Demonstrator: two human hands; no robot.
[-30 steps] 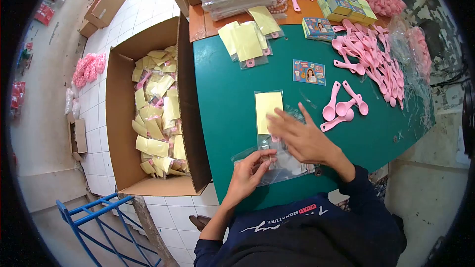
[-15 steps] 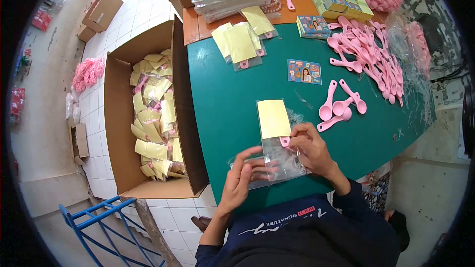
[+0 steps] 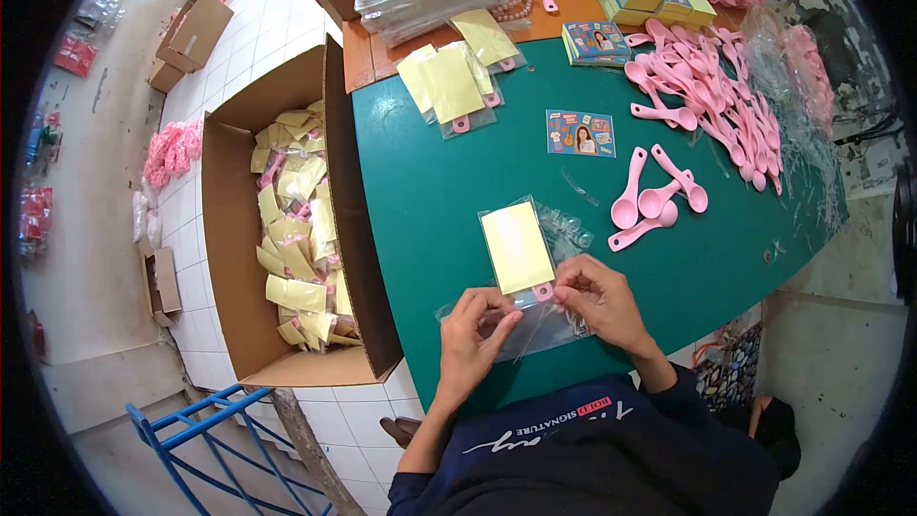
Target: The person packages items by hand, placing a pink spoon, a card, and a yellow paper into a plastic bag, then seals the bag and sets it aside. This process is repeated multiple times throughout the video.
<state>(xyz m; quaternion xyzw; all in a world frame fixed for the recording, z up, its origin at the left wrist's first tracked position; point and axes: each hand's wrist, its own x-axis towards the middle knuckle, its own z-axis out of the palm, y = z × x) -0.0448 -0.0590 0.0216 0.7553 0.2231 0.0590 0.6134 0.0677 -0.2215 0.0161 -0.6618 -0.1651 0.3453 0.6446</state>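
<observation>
Farthest left, beside the green table (image 3: 430,162), a cardboard box (image 3: 229,248). Then, slanting upward, left hand (image 3: 473,330), with thumb and forefinger drawn close at the lower part of a clear bag (image 3: 516,234); impossible to tell whether pinched on plastic. Inside the bag, just beyond the fingertips, a yellow card (image 3: 523,263) above a pink handle (image 3: 543,293). Slanting up leftward, right hand (image 3: 604,304), with thumb and forefinger pinched on the bag beside the handle. Farther right, loose pink spoons (image 3: 626,210).
</observation>
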